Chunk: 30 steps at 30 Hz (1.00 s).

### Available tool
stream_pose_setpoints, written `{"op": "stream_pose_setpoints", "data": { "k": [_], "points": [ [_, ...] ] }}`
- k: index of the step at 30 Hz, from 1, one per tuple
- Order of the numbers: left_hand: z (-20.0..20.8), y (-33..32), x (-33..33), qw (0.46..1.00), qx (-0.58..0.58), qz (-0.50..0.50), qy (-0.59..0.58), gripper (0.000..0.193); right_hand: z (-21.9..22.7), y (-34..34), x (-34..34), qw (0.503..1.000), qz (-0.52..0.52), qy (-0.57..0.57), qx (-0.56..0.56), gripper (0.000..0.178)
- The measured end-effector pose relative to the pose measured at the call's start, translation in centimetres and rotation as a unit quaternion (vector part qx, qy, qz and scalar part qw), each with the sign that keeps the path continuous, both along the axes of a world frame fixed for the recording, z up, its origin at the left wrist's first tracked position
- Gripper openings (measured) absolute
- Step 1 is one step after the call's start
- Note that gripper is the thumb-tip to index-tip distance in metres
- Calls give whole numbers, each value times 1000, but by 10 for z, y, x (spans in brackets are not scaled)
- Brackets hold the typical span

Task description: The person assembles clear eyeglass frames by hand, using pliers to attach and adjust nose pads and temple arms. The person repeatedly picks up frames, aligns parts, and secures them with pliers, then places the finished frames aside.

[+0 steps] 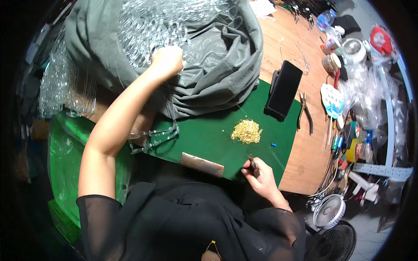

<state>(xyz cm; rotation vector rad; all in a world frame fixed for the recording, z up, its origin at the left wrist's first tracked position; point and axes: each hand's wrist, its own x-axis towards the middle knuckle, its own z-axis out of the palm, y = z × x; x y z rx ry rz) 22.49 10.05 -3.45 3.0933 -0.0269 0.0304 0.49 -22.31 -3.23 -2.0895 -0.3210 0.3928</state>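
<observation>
My left hand [167, 61] is closed over a heap of clear plastic eyeglass frames [148, 28] lying in a grey cloth [226, 82]. What its fingers hold, if anything, is hidden. My right hand [263, 179], near the front edge of the green mat [204, 135], grips a small dark tool [253, 166] whose kind I cannot make out. Just beyond it on the mat lies a pile of tiny gold-coloured metal parts [247, 132]. One clear eyeglass frame [162, 135] rests at the mat's left, below my left forearm. A brownish flat bar [202, 165] lies along the front edge.
On the right are a black phone [285, 89], pliers [303, 114] and a small blue piece [274, 145]. Plastic bags [359, 91], jars [332, 62] and fans [329, 212] crowd beyond the wooden table [300, 172]. Green plastic sheeting [65, 152] hangs at left.
</observation>
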Motion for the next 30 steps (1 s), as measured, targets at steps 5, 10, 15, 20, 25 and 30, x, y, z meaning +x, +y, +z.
{"op": "stream_pose_setpoints", "data": {
  "k": [5,10,15,20,25,30],
  "points": [
    [74,-24,-29,842,-535,-53,48,32,-6,-7,-9,998,31,-62,12,19],
    [110,-65,-89,623,-756,-113,164,26,-1,-1,1,959,104,-180,-191,40],
    [118,-86,-165,529,-831,-75,156,47,-20,9,15,914,98,-229,-319,53],
    [92,-89,-212,430,-886,12,175,81,1,-2,8,956,51,-162,-237,54],
    [74,-114,-214,390,-916,43,83,74,-17,-18,30,979,-46,-93,-178,28],
    [55,-111,-225,396,-903,-52,156,59,-37,-6,29,966,-59,-156,-199,22]
  ]
}}
